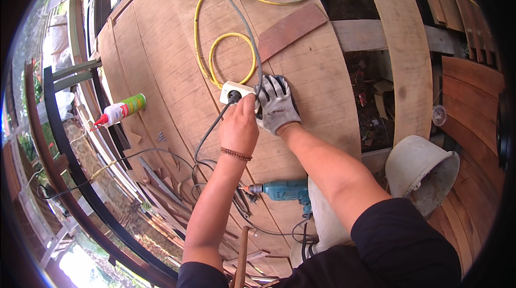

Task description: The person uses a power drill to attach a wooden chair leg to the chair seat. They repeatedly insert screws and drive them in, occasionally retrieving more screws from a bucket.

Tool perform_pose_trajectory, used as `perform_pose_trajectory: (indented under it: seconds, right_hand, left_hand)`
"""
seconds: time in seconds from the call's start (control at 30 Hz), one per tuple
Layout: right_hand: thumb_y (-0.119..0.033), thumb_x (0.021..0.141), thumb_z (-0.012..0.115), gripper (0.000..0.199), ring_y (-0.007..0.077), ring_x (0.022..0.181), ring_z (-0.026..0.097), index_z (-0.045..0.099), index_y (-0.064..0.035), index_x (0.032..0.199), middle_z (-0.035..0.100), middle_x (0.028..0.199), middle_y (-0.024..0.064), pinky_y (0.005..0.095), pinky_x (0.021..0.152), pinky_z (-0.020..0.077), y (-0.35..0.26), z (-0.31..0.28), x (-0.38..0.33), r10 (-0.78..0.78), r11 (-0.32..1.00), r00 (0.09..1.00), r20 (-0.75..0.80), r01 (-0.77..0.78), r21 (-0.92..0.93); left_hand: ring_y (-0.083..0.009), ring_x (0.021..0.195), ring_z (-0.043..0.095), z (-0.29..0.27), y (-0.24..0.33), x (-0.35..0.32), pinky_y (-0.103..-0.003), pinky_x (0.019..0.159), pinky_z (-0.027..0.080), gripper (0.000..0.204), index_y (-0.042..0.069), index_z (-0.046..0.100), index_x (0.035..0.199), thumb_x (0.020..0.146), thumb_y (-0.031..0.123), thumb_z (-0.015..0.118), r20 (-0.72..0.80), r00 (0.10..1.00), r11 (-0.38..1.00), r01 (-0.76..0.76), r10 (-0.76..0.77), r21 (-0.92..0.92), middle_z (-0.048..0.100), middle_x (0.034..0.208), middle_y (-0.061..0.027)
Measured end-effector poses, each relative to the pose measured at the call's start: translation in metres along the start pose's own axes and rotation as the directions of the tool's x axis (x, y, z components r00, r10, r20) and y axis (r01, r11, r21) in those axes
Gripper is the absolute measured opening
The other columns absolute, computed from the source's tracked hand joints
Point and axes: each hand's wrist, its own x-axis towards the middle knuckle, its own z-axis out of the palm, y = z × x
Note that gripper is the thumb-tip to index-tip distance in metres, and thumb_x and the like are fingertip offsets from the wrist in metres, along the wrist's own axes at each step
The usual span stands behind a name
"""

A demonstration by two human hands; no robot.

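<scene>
The left hand (239,129) grips the white socket block (243,89) at its fingertips, beside a black plug (234,96). The gloved right hand (278,106) meets the block's other end; whether it grips, I cannot tell. A blue drill (285,190) lies behind both hands.

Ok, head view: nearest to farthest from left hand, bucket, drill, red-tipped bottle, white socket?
From the left hand:
1. White socket: at its fingers
2. Drill: below, toward the body
3. Red-tipped bottle: off left
4. Bucket: lower right
</scene>
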Motion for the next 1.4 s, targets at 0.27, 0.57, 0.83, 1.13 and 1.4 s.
perform_pose_trajectory:
  seconds: [0.27,0.57,0.83,1.13,1.4]
  right_hand:
    - [-0.048,0.080,0.064,0.071,0.0347,0.140,0.027,0.046,-0.0059,0.135,0.035,0.149,0.0183,0.0541,0.117,0.0187,-0.003,0.000,-0.002,-0.005,0.997,0.999,0.037,0.007,-0.073]
    - [-0.048,0.078,0.064,0.072,0.0342,0.139,0.028,0.047,-0.0056,0.133,0.036,0.147,0.0181,0.0545,0.116,0.0167,-0.004,0.002,0.001,0.019,0.998,1.000,0.004,-0.018,-0.068]
    - [-0.046,0.082,0.061,0.074,0.0325,0.140,0.028,0.040,-0.0030,0.137,0.037,0.145,0.0183,0.0558,0.117,0.0133,0.021,0.041,0.001,-0.075,0.904,0.996,0.055,0.092,-0.419]
    - [-0.072,0.081,0.055,0.081,0.0361,0.123,0.050,0.053,-0.0023,0.123,0.056,0.126,0.0209,0.0505,0.104,0.0385,0.011,0.002,0.005,-0.082,0.862,0.974,-0.211,-0.037,-0.505]
    - [-0.072,0.084,0.050,0.082,0.0307,0.120,0.057,0.062,-0.0015,0.124,0.061,0.128,0.0153,0.0433,0.100,0.0458,-0.012,-0.017,0.000,0.009,0.850,0.997,-0.078,-0.049,-0.525]
  left_hand:
    - [-0.0277,0.080,0.062,-0.002,-0.004,0.002,-0.040,0.067,0.052,0.027,0.008,0.055,0.107,0.080,0.000,0.058,0.058,0.997,0.998,-0.060,0.058,0.026,0.062,0.088,-0.0072]
    - [-0.0354,0.086,0.065,-0.007,-0.026,0.026,-0.046,0.072,0.053,0.023,0.008,0.053,0.101,0.080,0.005,0.061,0.258,0.966,0.997,0.009,0.010,-0.073,0.067,0.090,-0.0134]
    - [-0.0380,0.104,0.062,0.015,0.022,-0.048,-0.045,0.083,0.054,0.060,0.006,0.042,0.140,0.081,0.002,0.057,-0.097,0.921,0.863,0.313,-0.378,-0.395,0.056,0.130,-0.0208]
    - [-0.0295,0.069,0.066,-0.026,0.181,-0.466,-0.038,0.065,0.055,0.015,0.008,0.070,0.096,0.084,0.015,0.066,0.051,0.412,0.326,0.786,-0.910,-0.525,0.068,0.079,-0.0130]
    - [-0.0178,0.079,0.066,-0.031,0.401,-0.743,-0.029,0.070,0.052,0.023,0.001,0.064,0.106,0.084,0.009,0.061,-0.217,-0.814,-0.676,0.571,-0.539,-0.465,0.068,0.087,-0.0093]
